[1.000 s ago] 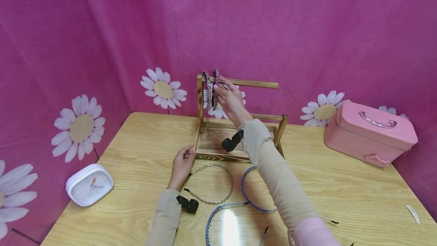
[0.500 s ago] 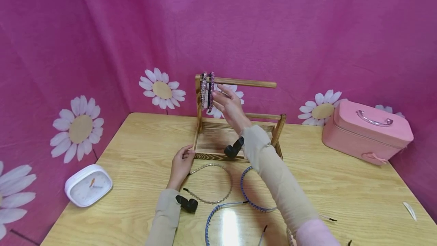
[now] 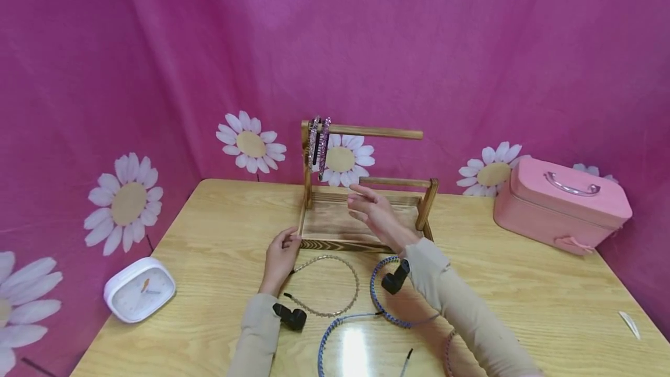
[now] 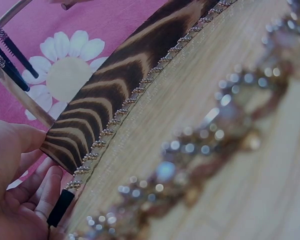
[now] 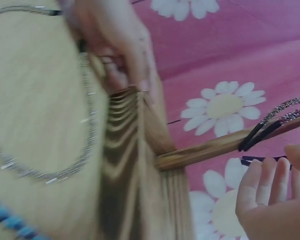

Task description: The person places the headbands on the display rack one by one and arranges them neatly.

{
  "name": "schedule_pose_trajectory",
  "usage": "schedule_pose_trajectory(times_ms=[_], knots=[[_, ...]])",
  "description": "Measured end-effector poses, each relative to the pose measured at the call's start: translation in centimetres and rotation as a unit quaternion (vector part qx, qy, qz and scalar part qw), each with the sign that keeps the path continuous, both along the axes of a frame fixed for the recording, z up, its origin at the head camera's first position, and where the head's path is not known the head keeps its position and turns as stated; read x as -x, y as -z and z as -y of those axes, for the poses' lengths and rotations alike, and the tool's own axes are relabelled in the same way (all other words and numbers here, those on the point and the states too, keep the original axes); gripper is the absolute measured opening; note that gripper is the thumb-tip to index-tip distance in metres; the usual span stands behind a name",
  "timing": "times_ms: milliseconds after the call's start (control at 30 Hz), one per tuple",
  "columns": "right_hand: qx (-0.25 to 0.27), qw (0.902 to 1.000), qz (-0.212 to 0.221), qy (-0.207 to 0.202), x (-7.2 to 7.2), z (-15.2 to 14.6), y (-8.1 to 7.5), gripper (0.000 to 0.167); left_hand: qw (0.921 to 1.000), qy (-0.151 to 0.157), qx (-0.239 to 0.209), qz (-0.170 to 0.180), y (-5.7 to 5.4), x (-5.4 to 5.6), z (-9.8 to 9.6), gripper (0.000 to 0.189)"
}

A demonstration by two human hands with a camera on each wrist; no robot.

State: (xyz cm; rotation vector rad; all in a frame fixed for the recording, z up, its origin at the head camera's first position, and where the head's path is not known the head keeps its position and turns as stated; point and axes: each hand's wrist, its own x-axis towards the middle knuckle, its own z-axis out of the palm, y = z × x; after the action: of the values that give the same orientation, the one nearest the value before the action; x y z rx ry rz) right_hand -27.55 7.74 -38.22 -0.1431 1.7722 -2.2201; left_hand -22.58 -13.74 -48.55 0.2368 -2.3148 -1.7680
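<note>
A wooden rack (image 3: 340, 245) with a tray base and two bars stands at the back of the table. On its upper bar hang two glittery headbands, a silvery one (image 3: 312, 144) and a purple-pink one (image 3: 324, 147), near the left post. My left hand (image 3: 280, 258) grips the rack's front left corner; in the left wrist view its thumb and fingers (image 4: 27, 192) lie around the striped corner. My right hand (image 3: 378, 214) is above the tray, holding nothing, its fingers extended. A gold beaded headband (image 3: 357, 287) lies on the table beside my left hand.
Blue headbands (image 3: 373, 284) (image 3: 321, 348) and a pink one (image 3: 447, 351), partly under the right sleeve, lie toward the front. A white clock (image 3: 140, 290) stands left. A pink case (image 3: 562, 205) is at the right, with a small white piece (image 3: 629, 325) in front.
My right hand has let go of the purple-pink headband on the upper bar and moved down and right, back toward me. The left hand keeps its place on the rack corner.
</note>
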Motion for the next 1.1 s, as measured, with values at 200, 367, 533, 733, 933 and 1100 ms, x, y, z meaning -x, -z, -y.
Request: schedule_pose_trajectory(times_ms=[200, 367, 533, 733, 933, 1100], knots=[[-0.048, 0.9984, 0.014, -0.025, -2.8, -3.8, 2.2, 0.055, 1.0000, 0.001, 0.002, 0.002, 0.3, -0.2, -0.2, 0.030], [-0.063, 0.9967, 0.033, -0.040, -5.4, -6.5, 3.3, 0.054, 1.0000, 0.008, 0.003, 0.003, 0.6, -0.2, -0.3, 0.031], [-0.095, 0.9909, 0.043, -0.085, -8.2, -8.4, 3.7, 0.049, 0.9999, 0.009, 0.003, 0.007, 0.6, -0.1, -0.3, 0.031], [-0.160, 0.9794, 0.025, -0.120, -10.7, -10.3, 3.8, 0.051, 1.0000, 0.001, 0.003, 0.002, 0.2, 0.0, -0.3, 0.030], [-0.202, 0.9687, 0.001, -0.144, -13.2, -13.1, 4.1, 0.049, 1.0000, -0.001, -0.006, 0.002, -0.1, -0.1, -0.3, 0.030], [-0.232, 0.9582, -0.022, -0.167, -15.4, -15.4, 4.3, 0.043, 1.0000, -0.007, -0.007, -0.002, -0.1, -0.1, -0.2, 0.029]])
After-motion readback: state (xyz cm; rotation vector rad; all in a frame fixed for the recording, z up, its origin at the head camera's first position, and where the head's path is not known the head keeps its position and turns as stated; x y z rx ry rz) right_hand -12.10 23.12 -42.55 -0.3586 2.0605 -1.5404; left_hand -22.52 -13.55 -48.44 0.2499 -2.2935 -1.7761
